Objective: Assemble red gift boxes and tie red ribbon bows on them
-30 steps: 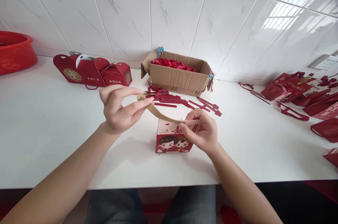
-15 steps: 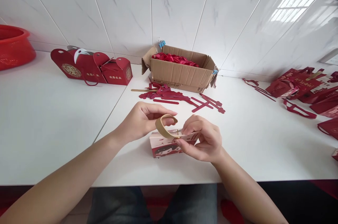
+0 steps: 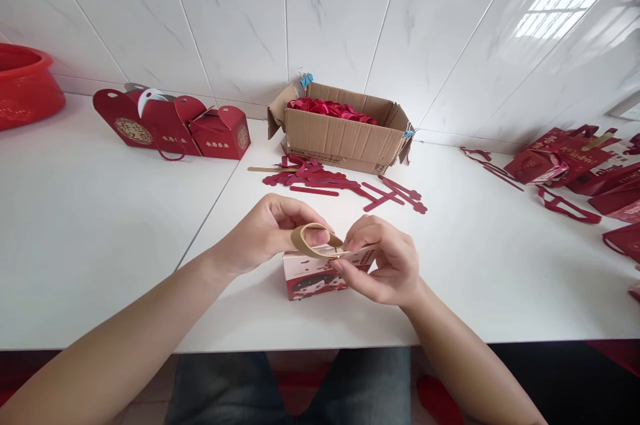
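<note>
A small red and white paper gift box (image 3: pixel 315 278) with a printed cartoon figure stands on the table close to me. Above its top a gold strap handle (image 3: pixel 303 243) is bent into a loop. My left hand (image 3: pixel 273 231) is closed on the strap's free end, pinching it between thumb and fingers. My right hand (image 3: pixel 385 258) pinches the box's raised top flap, right beside a small brass fastener (image 3: pixel 337 255) where the strap meets the flap. The right fingers cover part of the flap and the box's right side.
Behind my hands lie several loose dark red straps (image 3: pixel 320 178) in a pile. A cardboard carton (image 3: pixel 340 138) of red pieces stands against the tiled wall. Red gift boxes (image 3: pixel 220 135) are at the left, more red boxes (image 3: pixel 535 165) at the right, and a red basin (image 3: pixel 30 95) far left.
My left hand has brought the strap's free end down and right to the fastener, closing the loop further. My right hand and the box have hardly moved.
</note>
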The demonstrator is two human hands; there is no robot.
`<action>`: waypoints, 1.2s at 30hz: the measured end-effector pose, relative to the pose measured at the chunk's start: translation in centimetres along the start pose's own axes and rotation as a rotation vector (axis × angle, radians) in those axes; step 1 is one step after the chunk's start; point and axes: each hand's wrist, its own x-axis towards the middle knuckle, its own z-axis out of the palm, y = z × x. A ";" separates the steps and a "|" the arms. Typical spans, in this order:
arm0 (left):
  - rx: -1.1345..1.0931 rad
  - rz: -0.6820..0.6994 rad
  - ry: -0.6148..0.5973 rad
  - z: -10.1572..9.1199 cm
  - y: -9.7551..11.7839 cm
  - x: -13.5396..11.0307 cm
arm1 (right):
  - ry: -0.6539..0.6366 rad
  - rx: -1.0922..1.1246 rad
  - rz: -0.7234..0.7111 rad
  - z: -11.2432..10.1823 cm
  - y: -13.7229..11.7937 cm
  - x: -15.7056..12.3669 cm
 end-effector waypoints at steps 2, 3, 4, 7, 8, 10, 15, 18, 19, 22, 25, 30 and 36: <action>0.012 0.009 0.005 0.0 -0.1 0.0 | -0.004 -0.001 -0.004 0.0 0.1 0.0; 0.017 0.010 0.004 0.0 -0.1 0.0 | -0.005 -0.002 -0.004 0.0 0.1 0.0; 0.025 0.013 0.000 0.0 -0.2 0.1 | -0.006 -0.003 -0.003 0.0 0.1 0.0; 0.061 0.036 -0.017 -0.2 -0.2 0.1 | 0.001 0.005 -0.004 0.0 0.1 0.0; 0.071 0.042 -0.030 -0.3 -0.2 0.0 | 0.002 0.007 -0.008 0.0 0.1 0.1; 0.085 0.043 -0.074 -0.6 0.0 -0.1 | -0.003 0.008 -0.029 -0.1 -0.1 0.1; 0.113 0.017 -0.231 -1.1 0.5 -0.3 | -0.034 -0.015 -0.087 -0.2 -0.6 0.4; 0.129 0.043 -0.262 -1.2 0.7 -0.4 | -0.032 -0.033 -0.103 -0.3 -0.8 0.5; 0.118 0.053 -0.276 -1.2 0.6 -0.4 | -0.027 -0.042 -0.110 -0.4 -0.8 0.5; 0.074 0.050 -0.332 -1.4 0.6 -0.5 | -0.008 -0.081 -0.149 -0.5 -0.8 0.5; 0.091 0.032 -0.362 -1.8 0.7 -0.6 | 0.032 -0.112 -0.178 -0.5 -0.6 0.4; 0.169 0.035 -0.319 -1.1 0.7 -0.5 | 0.066 -0.171 -0.178 -0.5 -0.2 0.2; 0.171 0.240 -0.105 0.2 -0.9 -0.1 | 0.094 -0.150 -0.083 -0.3 0.3 0.1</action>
